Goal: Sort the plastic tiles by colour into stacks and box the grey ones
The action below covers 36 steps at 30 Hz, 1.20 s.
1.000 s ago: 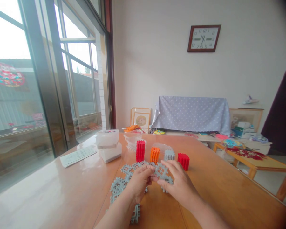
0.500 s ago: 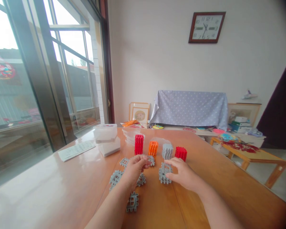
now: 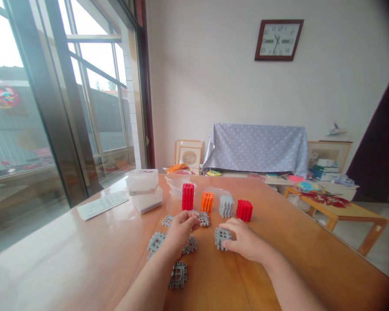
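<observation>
On the table, several grey toothed plastic pieces form a short stack [image 3: 221, 239]. My right hand [image 3: 244, 239] curls round the stack's right side, thumb near the front and fingers at the back. To the left, my left hand [image 3: 183, 226] is closed in a pinch; anything between its fingertips is too small or hidden to make out. Just past those fingertips lies a flat grey piece [image 3: 203, 220]. More loose grey pieces surround my left wrist: one [image 3: 189, 245] beside it, a group [image 3: 156, 242] on its left and another [image 3: 178, 275] nearer me.
Behind my hands stand a tall red stack [image 3: 188, 197], an orange stack [image 3: 207, 202], a light grey stack [image 3: 226, 206] and a shorter red stack [image 3: 244, 210]. White boxes [image 3: 145, 201], a printed sheet [image 3: 102, 205] and clear plastic containers [image 3: 178, 183] are farther left.
My right hand has come down and slightly left, its fingers closer round the grey stack. The stack looks lower than before. My left hand stays pinched in nearly the same place.
</observation>
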Motion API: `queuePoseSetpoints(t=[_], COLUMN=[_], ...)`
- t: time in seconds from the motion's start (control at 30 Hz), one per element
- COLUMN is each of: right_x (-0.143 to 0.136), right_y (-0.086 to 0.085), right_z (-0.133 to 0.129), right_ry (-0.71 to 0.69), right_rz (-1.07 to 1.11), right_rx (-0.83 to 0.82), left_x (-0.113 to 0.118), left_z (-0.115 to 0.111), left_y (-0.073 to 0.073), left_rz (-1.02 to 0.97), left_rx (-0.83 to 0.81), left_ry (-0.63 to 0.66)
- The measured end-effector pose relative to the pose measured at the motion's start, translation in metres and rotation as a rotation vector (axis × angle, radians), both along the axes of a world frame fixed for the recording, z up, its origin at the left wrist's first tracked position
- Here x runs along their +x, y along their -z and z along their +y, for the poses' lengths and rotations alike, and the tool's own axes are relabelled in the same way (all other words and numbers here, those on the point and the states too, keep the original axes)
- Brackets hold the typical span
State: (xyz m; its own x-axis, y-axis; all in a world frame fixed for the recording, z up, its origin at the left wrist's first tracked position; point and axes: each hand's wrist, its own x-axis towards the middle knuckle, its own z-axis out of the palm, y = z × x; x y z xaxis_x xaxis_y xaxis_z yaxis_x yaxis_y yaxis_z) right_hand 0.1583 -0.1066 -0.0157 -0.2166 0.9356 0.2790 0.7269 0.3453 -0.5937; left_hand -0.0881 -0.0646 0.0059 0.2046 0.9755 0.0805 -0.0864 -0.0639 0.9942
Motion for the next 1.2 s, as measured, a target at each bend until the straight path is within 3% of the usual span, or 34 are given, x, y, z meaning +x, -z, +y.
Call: queuePoseSetpoints(t=[0.33,0.43,0.6,0.67,0.77,0.9,0.97,1.07,1.2], right_x=[0.001,0.001,0.000,-0.001,-0.001,-0.002,-0.003,-0.009,-0.026], right_y=[-0.007,-0.010,-0.006,-0.004,-0.003,-0.003,-0.005,-0.008,-0.012], right_z=[-0.003,-0.002,0.001,0.002,0.004,0.004,0.003,-0.001,-0.008], right_ry=[0.050,0.103,0.133,0.133,0.152,0.168,0.179,0.180,0.115], right_rz=[0.071,0.113,0.089,0.084,0.092,0.117,0.127,0.131,0.125], right_rx=[0.013,0.065,0.132,0.138,0.129,0.149,0.173,0.222,0.276], left_x=[-0.012,-0.019,-0.033,-0.036,-0.038,-0.037,-0.034,-0.024,-0.006], left_z=[0.015,0.015,0.000,-0.005,-0.006,0.000,0.002,0.000,-0.008], left_y=[0.009,0.008,0.001,-0.001,0.000,0.001,0.000,-0.005,-0.009], left_rz=[0.113,0.368,1.010,1.136,1.162,1.059,0.891,0.419,-0.238], left_rx=[0.046,0.156,0.402,0.411,0.418,0.417,0.391,0.196,-0.160], left_ry=[-0.059,-0.056,-0.043,-0.008,0.053,0.001,-0.062,-0.045,0.179])
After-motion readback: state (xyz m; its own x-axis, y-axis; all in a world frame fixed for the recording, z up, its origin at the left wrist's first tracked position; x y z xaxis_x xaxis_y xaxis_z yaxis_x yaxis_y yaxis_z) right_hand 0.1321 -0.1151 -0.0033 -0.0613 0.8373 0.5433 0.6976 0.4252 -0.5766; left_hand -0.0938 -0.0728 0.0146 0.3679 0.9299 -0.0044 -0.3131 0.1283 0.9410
